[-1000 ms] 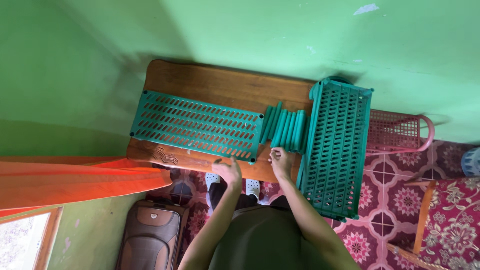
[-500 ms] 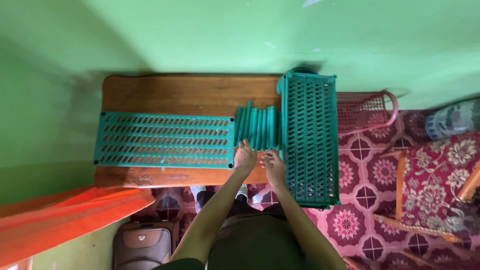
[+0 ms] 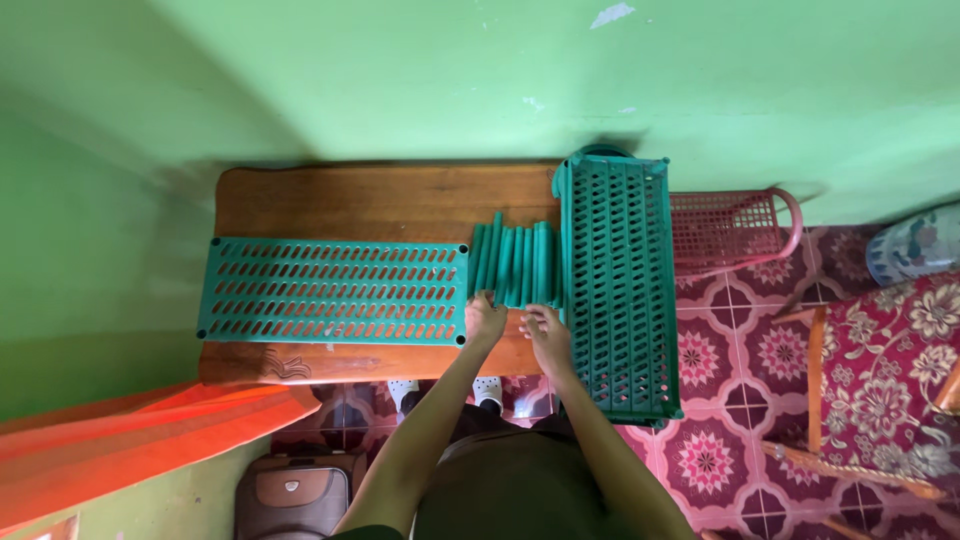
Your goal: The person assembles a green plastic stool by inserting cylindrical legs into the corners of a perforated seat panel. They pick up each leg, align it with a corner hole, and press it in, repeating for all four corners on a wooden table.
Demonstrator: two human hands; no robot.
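Centre frame: both hands, left hand and right hand, seemingly pinching green tubes; lifting one needs clean separation.

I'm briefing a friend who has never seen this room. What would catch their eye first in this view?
Most striking are the teal slotted shelf panels on the wooden table: one flat panel on the left, and a stack of panels overhanging the table's right end. Between them lies a row of teal tubes, with the left hand and right hand at its near ends. Bright green walls surround everything, and a red wire basket sits to the right.
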